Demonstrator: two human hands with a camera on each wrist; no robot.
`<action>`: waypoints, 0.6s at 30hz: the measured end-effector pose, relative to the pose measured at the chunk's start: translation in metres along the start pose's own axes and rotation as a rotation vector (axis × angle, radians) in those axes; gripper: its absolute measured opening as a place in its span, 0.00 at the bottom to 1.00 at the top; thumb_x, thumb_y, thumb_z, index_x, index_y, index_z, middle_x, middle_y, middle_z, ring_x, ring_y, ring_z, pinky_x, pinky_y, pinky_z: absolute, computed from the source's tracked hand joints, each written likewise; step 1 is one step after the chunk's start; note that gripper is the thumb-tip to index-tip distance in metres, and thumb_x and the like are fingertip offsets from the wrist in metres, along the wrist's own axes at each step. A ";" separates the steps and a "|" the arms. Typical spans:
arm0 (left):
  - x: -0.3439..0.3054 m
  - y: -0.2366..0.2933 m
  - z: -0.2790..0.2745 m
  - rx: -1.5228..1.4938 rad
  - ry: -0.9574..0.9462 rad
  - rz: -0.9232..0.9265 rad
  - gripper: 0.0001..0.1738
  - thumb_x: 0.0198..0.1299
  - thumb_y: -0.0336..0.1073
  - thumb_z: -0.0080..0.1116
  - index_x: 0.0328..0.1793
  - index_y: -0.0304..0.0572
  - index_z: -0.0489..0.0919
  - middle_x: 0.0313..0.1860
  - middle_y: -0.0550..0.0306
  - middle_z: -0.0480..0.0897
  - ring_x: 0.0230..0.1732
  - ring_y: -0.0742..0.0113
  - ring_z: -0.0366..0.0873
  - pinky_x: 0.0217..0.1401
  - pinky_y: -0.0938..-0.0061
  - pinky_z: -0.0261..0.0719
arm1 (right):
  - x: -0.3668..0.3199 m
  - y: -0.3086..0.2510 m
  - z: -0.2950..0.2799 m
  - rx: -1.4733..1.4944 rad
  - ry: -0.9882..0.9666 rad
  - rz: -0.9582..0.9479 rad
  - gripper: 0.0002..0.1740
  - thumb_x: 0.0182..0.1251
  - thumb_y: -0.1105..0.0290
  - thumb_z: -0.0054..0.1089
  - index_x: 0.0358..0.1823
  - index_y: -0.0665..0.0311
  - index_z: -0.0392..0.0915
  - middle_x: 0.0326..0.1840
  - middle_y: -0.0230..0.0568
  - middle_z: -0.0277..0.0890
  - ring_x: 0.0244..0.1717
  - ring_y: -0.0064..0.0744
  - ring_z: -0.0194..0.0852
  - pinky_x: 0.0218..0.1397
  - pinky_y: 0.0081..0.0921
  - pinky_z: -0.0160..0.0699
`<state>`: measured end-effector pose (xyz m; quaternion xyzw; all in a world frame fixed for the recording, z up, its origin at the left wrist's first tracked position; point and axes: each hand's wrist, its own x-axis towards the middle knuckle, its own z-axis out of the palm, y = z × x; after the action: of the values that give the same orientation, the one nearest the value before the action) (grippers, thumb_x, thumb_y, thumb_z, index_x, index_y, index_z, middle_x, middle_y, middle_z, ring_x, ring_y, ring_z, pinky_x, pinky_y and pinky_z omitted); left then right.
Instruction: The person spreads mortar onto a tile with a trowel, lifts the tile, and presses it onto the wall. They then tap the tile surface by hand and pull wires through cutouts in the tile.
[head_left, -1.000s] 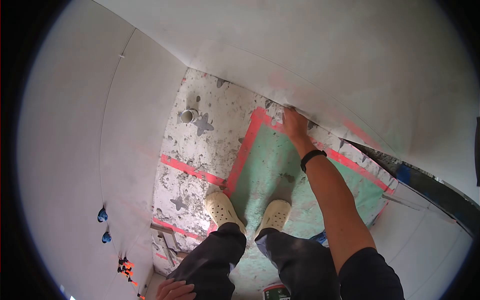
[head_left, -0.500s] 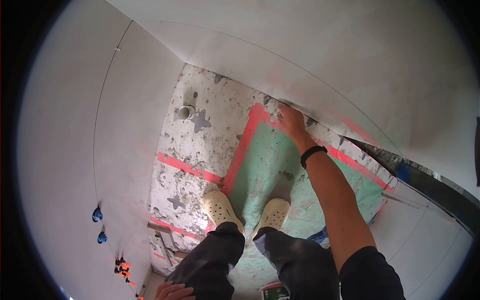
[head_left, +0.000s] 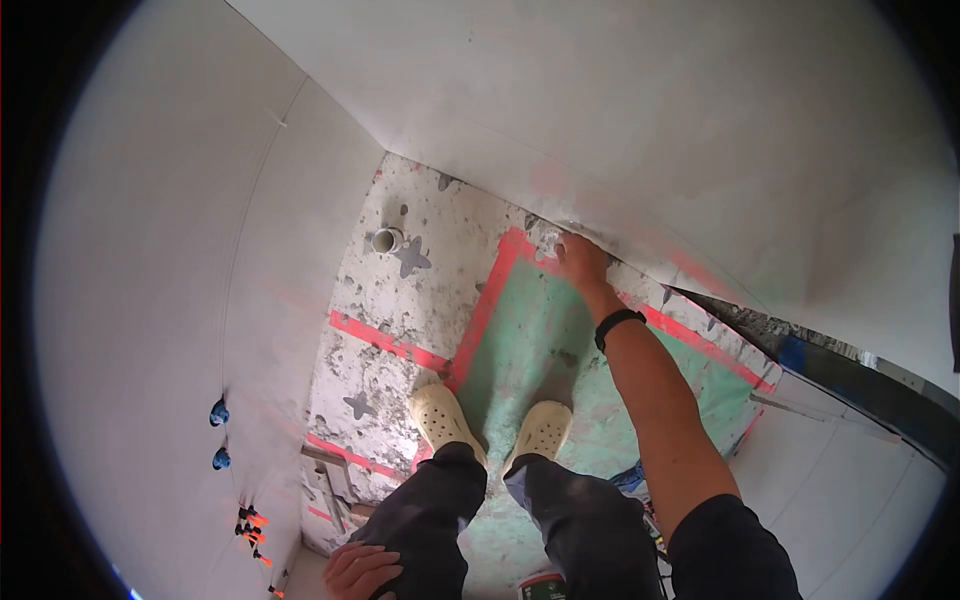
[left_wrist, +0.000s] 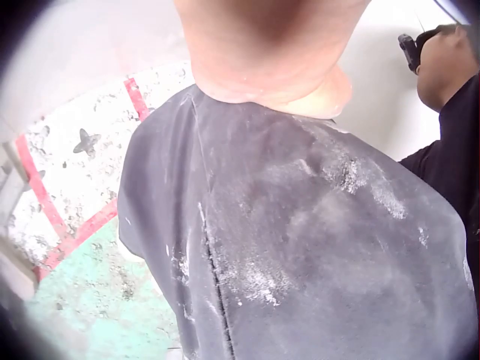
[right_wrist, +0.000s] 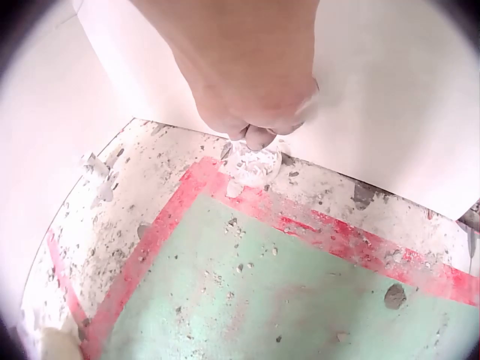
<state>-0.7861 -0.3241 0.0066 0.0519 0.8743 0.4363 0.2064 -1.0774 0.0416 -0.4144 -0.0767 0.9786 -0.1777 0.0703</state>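
In the head view my right hand (head_left: 582, 262) reaches down to the foot of the wall, beside the corner of a pink tape strip (head_left: 512, 243). Its fingers are curled downward in the right wrist view. Right under the fingertips is a whitish, rough, round thing (right_wrist: 256, 166) on the floor against the wall; I cannot tell whether the fingers pinch it. My left hand (head_left: 360, 570) rests on the dark trouser leg (head_left: 425, 520) with its fingers relaxed. White powdery smudges (left_wrist: 262, 285) mark the cloth in the left wrist view.
A short white pipe (head_left: 386, 240) stands up from the stained floor. Two pale clogs (head_left: 540, 432) are on my feet, over a green floor patch (head_left: 530, 330). Dark, long gap (head_left: 780, 335) at the right wall. Clips (head_left: 250, 525) hang at the left wall; a tub (head_left: 542, 587) stands behind.
The head view has tilted slightly, shifting the scene. My right hand stays by the wall foot, its fingers a little changed in pose. My left hand stays on the leg.
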 end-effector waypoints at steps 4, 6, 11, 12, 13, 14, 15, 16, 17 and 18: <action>0.000 0.000 0.003 0.003 -0.016 0.005 0.19 0.64 0.41 0.50 0.41 0.29 0.82 0.44 0.40 0.85 0.47 0.41 0.82 0.55 0.52 0.77 | 0.000 0.000 0.009 -0.064 -0.075 0.145 0.10 0.67 0.61 0.56 0.39 0.60 0.76 0.37 0.48 0.81 0.42 0.53 0.81 0.43 0.49 0.79; 0.001 -0.003 0.006 -0.025 -0.006 0.045 0.18 0.62 0.40 0.50 0.41 0.29 0.82 0.45 0.40 0.85 0.47 0.40 0.81 0.56 0.52 0.77 | -0.002 0.004 0.017 -0.045 -0.038 0.153 0.11 0.67 0.60 0.55 0.39 0.61 0.76 0.37 0.50 0.81 0.42 0.54 0.81 0.43 0.49 0.79; -0.005 -0.006 0.008 -0.020 -0.043 0.014 0.15 0.58 0.39 0.55 0.45 0.36 0.82 0.43 0.46 0.85 0.47 0.47 0.82 0.55 0.56 0.77 | -0.024 -0.011 -0.006 0.163 0.028 0.268 0.13 0.68 0.60 0.54 0.37 0.65 0.76 0.39 0.56 0.80 0.42 0.58 0.80 0.43 0.51 0.77; -0.007 -0.006 0.007 -0.018 -0.098 -0.021 0.16 0.51 0.37 0.61 0.47 0.41 0.82 0.44 0.52 0.85 0.48 0.50 0.82 0.55 0.58 0.77 | -0.039 -0.024 -0.023 0.232 0.023 0.321 0.14 0.69 0.60 0.53 0.37 0.66 0.75 0.38 0.56 0.80 0.42 0.59 0.80 0.44 0.51 0.77; -0.011 -0.002 0.008 -0.023 -0.092 0.002 0.16 0.51 0.37 0.61 0.47 0.41 0.82 0.44 0.52 0.85 0.48 0.50 0.82 0.55 0.58 0.77 | -0.060 -0.047 -0.049 0.325 0.063 0.361 0.17 0.68 0.57 0.54 0.39 0.65 0.78 0.35 0.54 0.80 0.40 0.57 0.80 0.48 0.51 0.75; -0.017 0.001 0.013 -0.010 -0.137 -0.108 0.15 0.53 0.37 0.62 0.47 0.41 0.83 0.44 0.51 0.86 0.47 0.50 0.83 0.54 0.60 0.78 | -0.082 -0.065 -0.081 0.232 -0.016 0.219 0.16 0.71 0.58 0.53 0.40 0.66 0.78 0.36 0.56 0.80 0.40 0.57 0.79 0.50 0.50 0.73; -0.019 0.003 0.018 0.007 -0.175 -0.197 0.14 0.55 0.36 0.63 0.46 0.40 0.83 0.44 0.50 0.86 0.46 0.50 0.83 0.53 0.62 0.79 | -0.119 -0.086 -0.092 0.476 -0.002 0.282 0.16 0.72 0.60 0.52 0.41 0.67 0.79 0.37 0.57 0.79 0.41 0.57 0.77 0.50 0.48 0.73; -0.023 0.001 0.026 -0.086 -0.212 -0.408 0.14 0.59 0.38 0.64 0.48 0.41 0.83 0.44 0.48 0.86 0.46 0.51 0.83 0.54 0.65 0.79 | -0.153 -0.111 -0.129 0.526 -0.091 0.212 0.16 0.72 0.60 0.53 0.42 0.68 0.78 0.39 0.58 0.78 0.42 0.57 0.77 0.50 0.48 0.74; -0.016 0.013 0.029 -0.098 -0.224 -0.468 0.14 0.63 0.40 0.63 0.49 0.40 0.83 0.42 0.50 0.86 0.45 0.57 0.84 0.53 0.68 0.79 | -0.186 -0.138 -0.176 0.647 -0.289 0.185 0.17 0.72 0.59 0.53 0.44 0.68 0.78 0.40 0.58 0.78 0.43 0.57 0.77 0.50 0.48 0.74; -0.003 0.050 0.022 -0.261 -0.171 -0.415 0.13 0.65 0.40 0.60 0.49 0.39 0.83 0.41 0.51 0.85 0.44 0.60 0.83 0.52 0.69 0.79 | -0.222 -0.166 -0.221 0.734 -0.286 0.114 0.17 0.73 0.58 0.53 0.46 0.66 0.78 0.41 0.55 0.79 0.43 0.56 0.78 0.49 0.46 0.75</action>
<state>-0.7787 -0.2780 0.0351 -0.1190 0.7820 0.4878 0.3694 -0.8757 0.0017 -0.1262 -0.0161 0.8330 -0.4992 0.2381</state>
